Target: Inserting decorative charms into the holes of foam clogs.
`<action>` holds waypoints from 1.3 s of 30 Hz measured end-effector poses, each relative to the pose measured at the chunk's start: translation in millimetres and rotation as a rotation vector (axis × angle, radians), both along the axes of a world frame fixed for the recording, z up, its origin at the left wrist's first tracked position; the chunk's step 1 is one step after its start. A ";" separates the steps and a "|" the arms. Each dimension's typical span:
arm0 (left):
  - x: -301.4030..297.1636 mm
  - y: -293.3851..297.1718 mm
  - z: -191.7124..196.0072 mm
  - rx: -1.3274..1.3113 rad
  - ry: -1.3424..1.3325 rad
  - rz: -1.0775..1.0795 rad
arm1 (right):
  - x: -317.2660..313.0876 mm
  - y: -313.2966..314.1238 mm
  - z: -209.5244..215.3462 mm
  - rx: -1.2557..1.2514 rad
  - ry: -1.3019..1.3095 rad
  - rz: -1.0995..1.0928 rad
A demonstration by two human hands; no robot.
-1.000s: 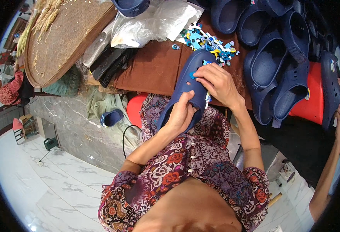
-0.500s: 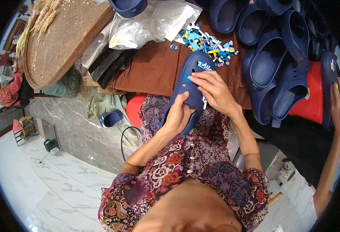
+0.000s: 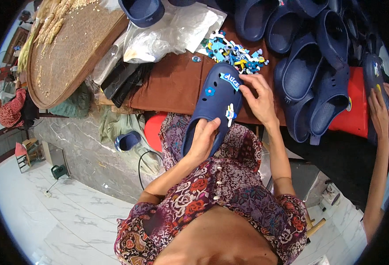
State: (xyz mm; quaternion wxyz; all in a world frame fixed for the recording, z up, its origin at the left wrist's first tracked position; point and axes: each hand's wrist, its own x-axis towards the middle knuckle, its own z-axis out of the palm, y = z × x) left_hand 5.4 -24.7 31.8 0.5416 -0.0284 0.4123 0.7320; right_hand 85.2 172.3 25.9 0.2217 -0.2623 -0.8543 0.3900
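A navy clog [image 3: 216,101] lies tilted above my lap, toe away from me. My left hand [image 3: 203,138] is closed on its upper by the foot opening, fingers inside and thumb on top. A lettered light-blue banner charm [image 3: 230,81] sits near the toe, a blue flower charm [image 3: 209,91] on the left, and a white figure charm [image 3: 230,114] on the right side. My right hand [image 3: 260,99] is open beside the toe's right edge, thumb and fingers apart, fingertips near the banner. Beyond the toe lies a pile of loose charms [image 3: 238,56].
Many navy clogs [image 3: 303,66] crowd the right, by a red surface [image 3: 356,106] and another person's hand [image 3: 380,110] at a clog. Clear plastic bags [image 3: 168,37] and a round woven tray [image 3: 75,48] lie left on the brown cloth [image 3: 168,84]. A single clog [image 3: 128,141] lies lower left.
My right hand has moved off the flower charm to the toe's right edge, uncovering the flower. The clog has turned slightly, bringing its side figure charm into fuller view.
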 end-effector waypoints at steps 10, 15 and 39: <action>6.8 -14.6 -16.2 -0.161 0.269 -0.074 | 10.2 -23.6 -6.8 -0.066 0.079 -0.062; 4.2 -14.6 1.3 -0.102 0.206 -0.088 | 41.1 -56.9 -4.3 -0.243 0.184 -0.215; -13.1 23.1 45.4 -0.090 1.330 0.362 | 2.6 -49.5 29.5 -0.540 0.485 -0.069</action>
